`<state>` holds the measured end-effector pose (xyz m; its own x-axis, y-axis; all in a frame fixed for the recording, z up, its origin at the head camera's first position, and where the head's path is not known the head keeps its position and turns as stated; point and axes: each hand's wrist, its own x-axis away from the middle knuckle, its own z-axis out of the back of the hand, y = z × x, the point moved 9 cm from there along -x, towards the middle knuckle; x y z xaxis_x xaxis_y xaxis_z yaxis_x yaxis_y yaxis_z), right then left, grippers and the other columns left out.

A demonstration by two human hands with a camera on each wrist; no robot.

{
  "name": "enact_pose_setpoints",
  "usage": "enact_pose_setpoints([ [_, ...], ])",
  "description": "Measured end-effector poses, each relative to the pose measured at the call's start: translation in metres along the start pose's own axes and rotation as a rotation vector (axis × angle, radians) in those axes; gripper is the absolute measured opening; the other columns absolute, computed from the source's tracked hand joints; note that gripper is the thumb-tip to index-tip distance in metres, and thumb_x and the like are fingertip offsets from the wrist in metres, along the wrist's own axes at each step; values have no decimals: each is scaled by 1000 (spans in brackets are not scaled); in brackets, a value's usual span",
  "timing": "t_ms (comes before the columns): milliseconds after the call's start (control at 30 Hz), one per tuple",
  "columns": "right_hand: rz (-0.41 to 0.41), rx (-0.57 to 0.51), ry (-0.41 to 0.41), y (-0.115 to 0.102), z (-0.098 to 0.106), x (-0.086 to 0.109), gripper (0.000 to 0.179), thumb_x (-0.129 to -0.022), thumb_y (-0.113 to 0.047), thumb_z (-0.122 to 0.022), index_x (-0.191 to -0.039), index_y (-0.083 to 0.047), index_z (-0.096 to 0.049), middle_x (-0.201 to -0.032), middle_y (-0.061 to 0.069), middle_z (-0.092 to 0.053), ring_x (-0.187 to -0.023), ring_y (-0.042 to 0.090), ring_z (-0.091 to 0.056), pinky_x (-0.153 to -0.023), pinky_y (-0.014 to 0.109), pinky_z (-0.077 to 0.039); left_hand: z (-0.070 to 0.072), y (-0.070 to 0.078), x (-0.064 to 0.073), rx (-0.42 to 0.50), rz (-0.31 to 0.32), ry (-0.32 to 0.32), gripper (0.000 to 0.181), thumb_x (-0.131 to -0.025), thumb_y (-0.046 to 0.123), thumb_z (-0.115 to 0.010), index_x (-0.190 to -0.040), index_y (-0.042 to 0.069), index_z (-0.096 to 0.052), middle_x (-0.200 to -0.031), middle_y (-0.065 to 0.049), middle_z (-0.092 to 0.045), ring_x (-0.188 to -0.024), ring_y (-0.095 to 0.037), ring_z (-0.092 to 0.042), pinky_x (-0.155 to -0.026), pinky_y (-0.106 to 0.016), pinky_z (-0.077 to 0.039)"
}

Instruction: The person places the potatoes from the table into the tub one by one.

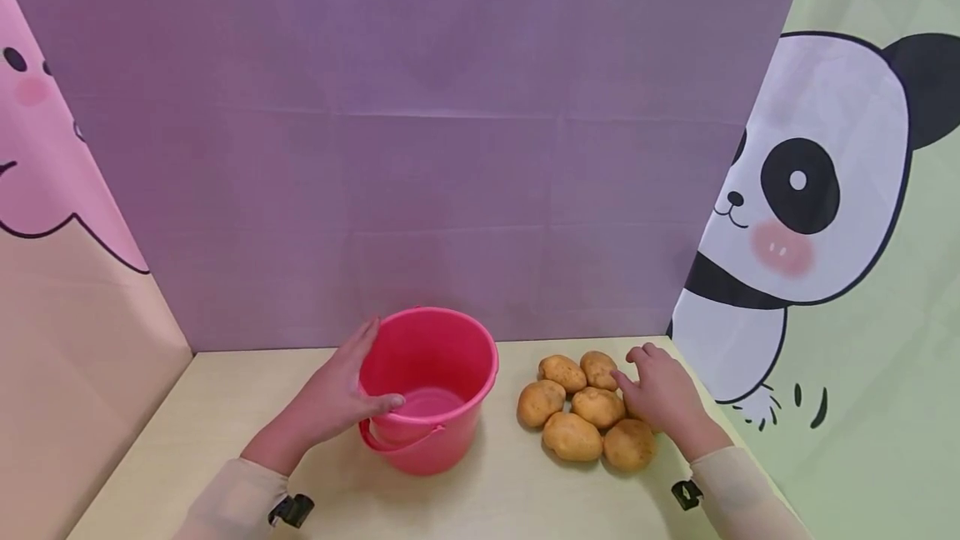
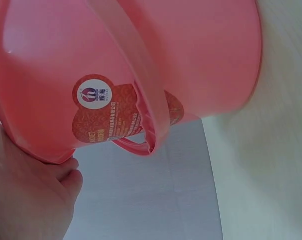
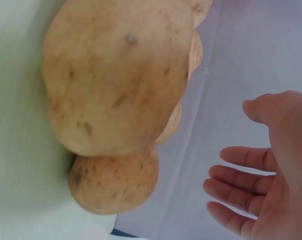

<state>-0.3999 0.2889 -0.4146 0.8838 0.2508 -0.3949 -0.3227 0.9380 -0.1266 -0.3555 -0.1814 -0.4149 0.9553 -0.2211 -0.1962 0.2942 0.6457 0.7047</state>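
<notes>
A pink plastic bucket stands on the table with its handle hanging down at the front. My left hand holds it by the left side of the rim, thumb over the rim. In the left wrist view that hand lies against the rim, some fingers hidden, below the bucket's red label. To the right, several brown potatoes lie close together. My right hand is over their right edge with fingers spread, partly covering one potato. The right wrist view shows this hand empty, beside a large potato.
The pale wooden tabletop carries the bucket and potatoes. A purple cloth backdrop rises behind its far edge. Cartoon-printed side panels stand at left and right; the panda panel borders my right arm.
</notes>
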Motion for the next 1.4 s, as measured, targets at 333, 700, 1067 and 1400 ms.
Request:
enact_pose_setpoints([
  [333, -30, -33, -23, 18, -4, 7, 38, -100, -29, -82, -112, 5, -71, -102, 16, -66, -86, 36, -65, -84, 57, -61, -1, 1, -1, -13, -11, -1, 138, -78, 55, -98, -178, 10, -15, -181, -22, -18, -157, -56, -30, -91, -61, -66],
  [700, -58, -143, -56, 50, -36, 17, 36, -100, -30, -81, -113, 3, -73, -105, 16, -67, -94, 35, -67, -90, 58, -60, 3, 2, 1, -12, -18, 14, 136, -78, 54, -98, -177, 7, -18, -181, -22, -18, -157, -56, -30, -90, -61, -66],
  [1067, -169, -383, -194, 70, -68, 23, 56, -102, -37, -78, -136, 5, -61, -123, 19, -70, -110, 35, -67, -100, 58, -56, 1, 1, 2, 12, -10, 16, 138, -77, 55, -98, -178, 10, -17, -181, -21, -18, -157, -55, -31, -89, -59, -67],
  [1400, -153, -431, -138, 74, -56, 16, 52, -99, -26, -80, -136, 5, -60, -116, 16, -71, -101, 29, -66, -89, 48, -57, 2, 3, 3, 13, -14, 20, 136, -78, 53, -99, -178, 9, -17, -181, -21, -20, -156, -55, -33, -89, -59, -67],
])
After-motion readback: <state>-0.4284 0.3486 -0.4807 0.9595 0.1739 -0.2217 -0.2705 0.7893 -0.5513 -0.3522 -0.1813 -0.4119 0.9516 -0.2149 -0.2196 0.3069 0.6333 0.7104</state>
